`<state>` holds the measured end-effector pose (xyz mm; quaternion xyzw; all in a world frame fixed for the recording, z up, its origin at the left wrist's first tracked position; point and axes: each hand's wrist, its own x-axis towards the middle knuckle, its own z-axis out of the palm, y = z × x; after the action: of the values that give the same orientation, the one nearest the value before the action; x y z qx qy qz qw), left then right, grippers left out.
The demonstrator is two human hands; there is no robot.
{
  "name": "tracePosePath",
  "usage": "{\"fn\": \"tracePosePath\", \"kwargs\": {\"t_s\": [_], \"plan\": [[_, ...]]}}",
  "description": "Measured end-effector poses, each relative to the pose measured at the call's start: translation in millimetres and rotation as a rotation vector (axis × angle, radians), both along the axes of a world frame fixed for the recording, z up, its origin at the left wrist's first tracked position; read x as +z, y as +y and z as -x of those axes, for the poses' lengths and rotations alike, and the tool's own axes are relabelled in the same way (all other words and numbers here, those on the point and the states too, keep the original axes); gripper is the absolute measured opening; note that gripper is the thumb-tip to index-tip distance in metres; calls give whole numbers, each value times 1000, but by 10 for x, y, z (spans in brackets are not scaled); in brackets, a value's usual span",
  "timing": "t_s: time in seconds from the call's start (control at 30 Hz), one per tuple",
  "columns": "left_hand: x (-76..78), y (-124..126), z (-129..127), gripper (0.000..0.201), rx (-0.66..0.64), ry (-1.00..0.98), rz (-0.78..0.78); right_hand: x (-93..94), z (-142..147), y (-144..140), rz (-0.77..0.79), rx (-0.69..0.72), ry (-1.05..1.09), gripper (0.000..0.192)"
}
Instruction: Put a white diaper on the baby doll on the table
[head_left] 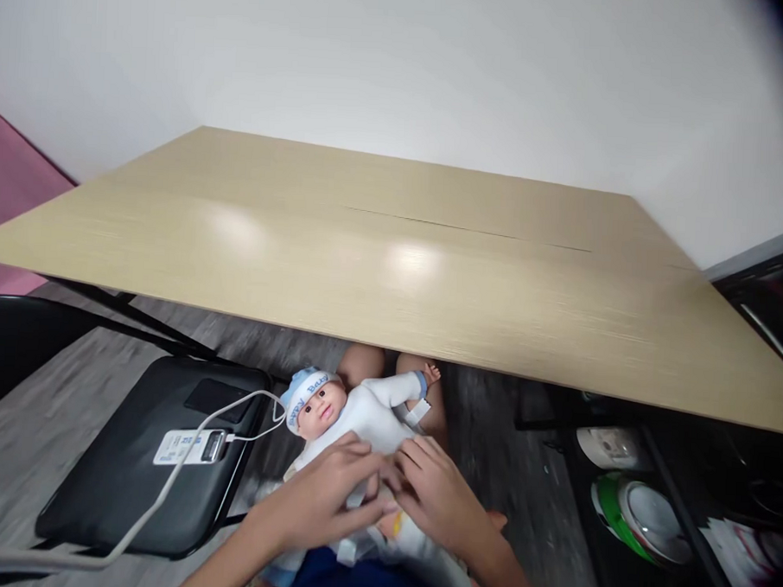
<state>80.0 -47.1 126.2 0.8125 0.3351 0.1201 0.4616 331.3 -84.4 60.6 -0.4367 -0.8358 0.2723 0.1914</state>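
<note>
A baby doll [353, 413] in a white suit and a blue-and-white cap lies on the person's lap, below the near edge of the wooden counter [393, 259], head toward the left. The left hand [327, 498] rests on the doll's belly, its fingers [352, 454] loosely curled and together on the white cloth. The right hand [438, 495] lies just beside it, fingers [414, 459] bent and touching the same cloth; whether either hand pinches the fabric cannot be told. To the left, a black chair [137, 473] carries a power bank [190, 446] with a white cable [162, 500].
</note>
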Motion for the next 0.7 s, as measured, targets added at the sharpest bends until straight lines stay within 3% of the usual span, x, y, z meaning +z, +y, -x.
{"fn": "tracePosePath", "kwargs": {"t_s": [0.07, 0.13, 0.2, 0.27, 0.33, 0.4, 0.53, 0.63, 0.7], "plan": [[-99, 50, -200, 28, 93, -32, -106, 15, -185, -130, 7, -19, -47, 21], [-276, 102, -448, 30, 85, -5, -216, 31, -417, -274, 95, -43, -86, 29], [-515, 145, -731, 42, -26, 114, -349, 9, -623, -427, 230, -100, -167, 34], [-775, 166, -1026, 59, -237, 302, -481, -88, -756, -578, 392, -167, -256, 36], [-1008, 156, -1291, 64, -418, 453, -599, -258, -807, -717, 521, -234, -294, 34], [-1172, 130, -1478, 57, -508, 464, -676, -462, -807, -838, 568, -312, -275, 32], [-1262, 93, -1563, 59, -463, 473, -708, -790, -798, -1010, 610, -420, -162, 39], [-1205, 89, -1475, 63, -389, 476, -627, -931, -829, -1070, 663, -413, -40, 54], [-1144, 85, -1412, 60, -332, 450, -576, -988, -846, -1070, 592, -432, -4, 60]]}}
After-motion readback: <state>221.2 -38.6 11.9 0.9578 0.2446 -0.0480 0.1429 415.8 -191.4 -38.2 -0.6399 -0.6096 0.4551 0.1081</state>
